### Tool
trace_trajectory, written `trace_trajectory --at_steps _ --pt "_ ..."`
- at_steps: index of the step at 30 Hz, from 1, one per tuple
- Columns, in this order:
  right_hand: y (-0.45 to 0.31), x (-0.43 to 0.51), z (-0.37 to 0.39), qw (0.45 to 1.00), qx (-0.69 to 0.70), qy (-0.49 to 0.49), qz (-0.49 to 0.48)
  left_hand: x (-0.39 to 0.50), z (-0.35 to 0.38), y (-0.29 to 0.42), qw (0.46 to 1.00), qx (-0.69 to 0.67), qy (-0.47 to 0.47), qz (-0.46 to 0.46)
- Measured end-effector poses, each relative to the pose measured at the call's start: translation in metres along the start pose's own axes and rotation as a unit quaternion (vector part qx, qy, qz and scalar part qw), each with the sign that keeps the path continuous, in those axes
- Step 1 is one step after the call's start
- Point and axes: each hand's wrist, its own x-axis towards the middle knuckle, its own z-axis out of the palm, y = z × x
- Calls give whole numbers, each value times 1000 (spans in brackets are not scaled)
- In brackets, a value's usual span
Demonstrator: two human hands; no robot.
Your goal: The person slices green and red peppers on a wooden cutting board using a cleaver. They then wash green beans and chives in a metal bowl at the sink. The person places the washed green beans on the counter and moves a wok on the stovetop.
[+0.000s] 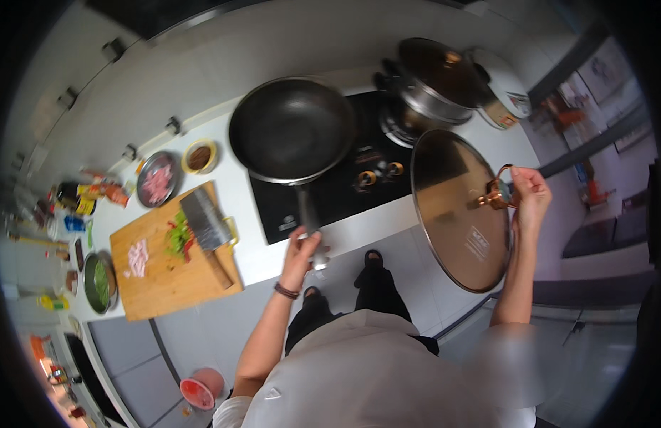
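My left hand (299,255) grips the handle of a dark wok (292,125), whose inside looks bare. The wok is over the left part of a black glass gas hob (335,198); whether it rests on the burner cannot be made out. My right hand (531,195) holds a large glass lid (453,224) by its copper-coloured knob, off to the right of the hob. The lid is tilted steeply, its rim lower than the counter edge in view, and it bears some writing.
A wooden cutting board (164,289) carries a cleaver (204,219), chopped peppers (179,235) and sliced meat (139,258). Beside it are a metal bowl of meat (158,183), a yellow bowl (202,156) and a bowl of greens (99,283). A lidded steamer pot (432,104) stands right, near a rice cooker (504,101).
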Motion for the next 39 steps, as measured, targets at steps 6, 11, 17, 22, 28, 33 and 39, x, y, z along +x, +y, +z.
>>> trace_trajectory --at_steps 6,11,17,22,28,33,39 --pt "148 102 -73 993 5 105 56 27 40 20 980 151 113 66" --pt "260 199 -105 990 -27 112 76 22 66 22 984 117 129 49" --pt "315 269 -101 929 -325 94 149 24 77 14 984 82 146 66" --pt "346 303 -105 957 -252 86 113 27 88 15 985 81 136 69" --pt "343 311 -86 961 -257 36 98 20 82 6 984 73 143 79" --pt "358 331 -96 976 -129 -6 173 29 92 17 987 66 141 48" --pt "296 252 -52 978 -154 -50 -128 25 91 13 990 46 128 43"
